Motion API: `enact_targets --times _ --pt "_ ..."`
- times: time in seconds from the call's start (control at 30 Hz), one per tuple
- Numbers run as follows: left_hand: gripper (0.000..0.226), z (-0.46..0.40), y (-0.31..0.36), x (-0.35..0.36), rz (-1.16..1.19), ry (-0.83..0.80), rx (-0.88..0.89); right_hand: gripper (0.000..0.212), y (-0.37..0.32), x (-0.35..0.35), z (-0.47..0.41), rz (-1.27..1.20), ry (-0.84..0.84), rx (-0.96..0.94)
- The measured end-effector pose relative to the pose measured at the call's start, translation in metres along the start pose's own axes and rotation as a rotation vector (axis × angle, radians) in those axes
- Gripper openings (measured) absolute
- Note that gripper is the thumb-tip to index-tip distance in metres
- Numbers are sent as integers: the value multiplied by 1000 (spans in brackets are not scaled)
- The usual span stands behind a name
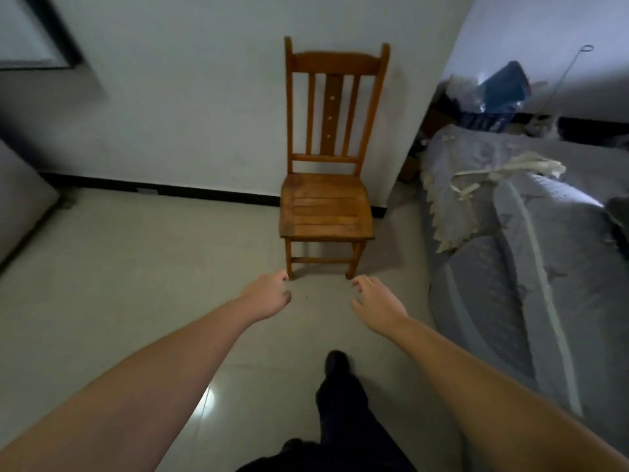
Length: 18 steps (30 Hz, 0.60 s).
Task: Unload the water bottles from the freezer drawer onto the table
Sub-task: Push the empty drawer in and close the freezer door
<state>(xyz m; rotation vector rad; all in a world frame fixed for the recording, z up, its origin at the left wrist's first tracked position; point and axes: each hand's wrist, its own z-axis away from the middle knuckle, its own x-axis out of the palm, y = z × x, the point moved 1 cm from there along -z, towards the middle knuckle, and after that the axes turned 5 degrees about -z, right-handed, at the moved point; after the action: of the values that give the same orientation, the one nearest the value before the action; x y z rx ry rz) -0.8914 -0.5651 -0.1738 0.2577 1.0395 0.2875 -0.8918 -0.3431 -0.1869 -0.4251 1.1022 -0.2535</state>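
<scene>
Head: tiled floor [136,267], wooden chair [325,206].

At centre frame the chair [326,185] is wood, orange-brown, with a worn, dull slatted seat and a faint sheen on its back rails. The floor [136,267] is pale tile, smooth and glossy, with a bright reflection at lower centre. At right, the bed cover [510,267] is soft grey quilted cloth with a cream lace trim. The wall [187,97] behind looks matt and painted.
</scene>
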Motion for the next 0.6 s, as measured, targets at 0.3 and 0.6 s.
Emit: enact_targets --times 0.3,0.6 --pt "44 -117 -30 -101 47 152 -216 31 -62 -66 -193 22 -71 -188" --pt "44 -180 -97 -165 201 239 -434 40 -179 -85 -337 180 -231 -449"
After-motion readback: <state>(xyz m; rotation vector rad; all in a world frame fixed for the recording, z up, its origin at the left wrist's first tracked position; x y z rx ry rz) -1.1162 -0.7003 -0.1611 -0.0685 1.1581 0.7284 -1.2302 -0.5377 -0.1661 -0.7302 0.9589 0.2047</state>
